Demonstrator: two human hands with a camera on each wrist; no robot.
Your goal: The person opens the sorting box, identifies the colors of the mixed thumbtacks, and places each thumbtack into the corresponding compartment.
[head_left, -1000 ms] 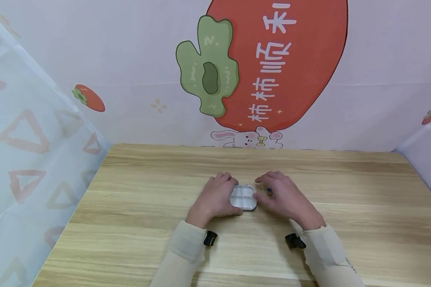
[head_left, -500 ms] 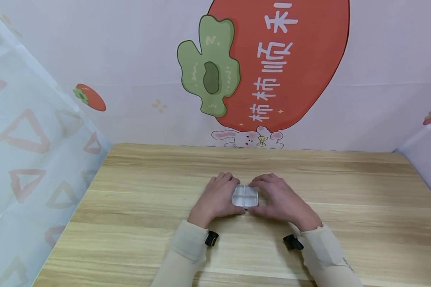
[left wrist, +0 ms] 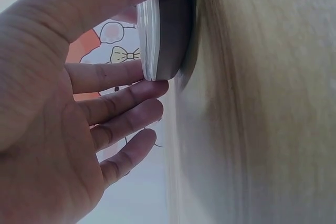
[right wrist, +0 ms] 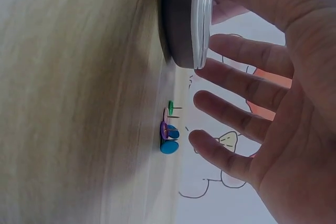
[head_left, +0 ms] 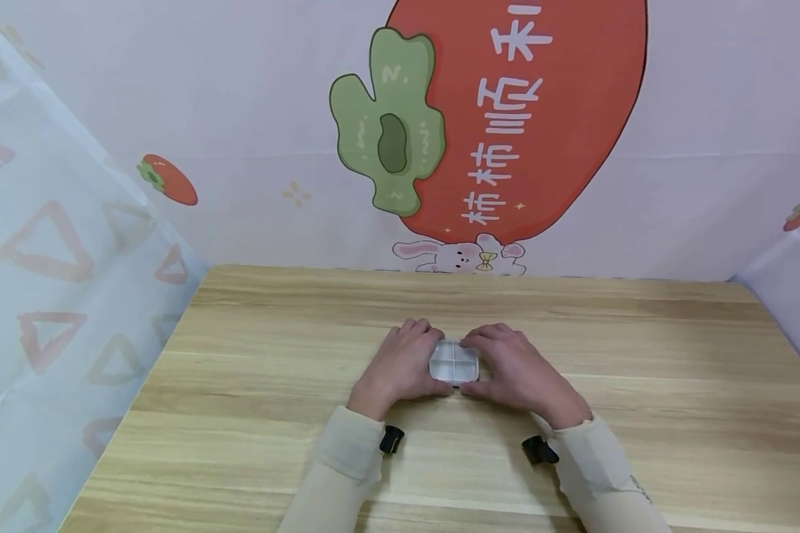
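Observation:
Between my two hands is a small round-cornered box (head_left: 454, 362) with four compartments showing in the head view. From the side its body is dark, with a pale, clear-looking rim. My left hand (head_left: 400, 366) grips its left side, thumb at the near edge and fingers at the far edge. The right side is held the same way by my right hand (head_left: 523, 370). In the right wrist view, several coloured thumbtacks, one of them a blue thumbtack (right wrist: 169, 146), lie on the table beyond the box, near my right fingers. The right hand hides them in the head view.
The wood-grain table (head_left: 273, 414) spreads around both hands. A printed cloth backdrop (head_left: 253, 111) rises at its back edge, and more cloth (head_left: 73, 259) hangs along the left side. Each wrist carries a small black camera, such as the left camera (head_left: 391, 440).
My right hand has moved left from beside the thumbtacks onto the box's right side and now grips it, covering the thumbtacks. The left hand keeps its hold.

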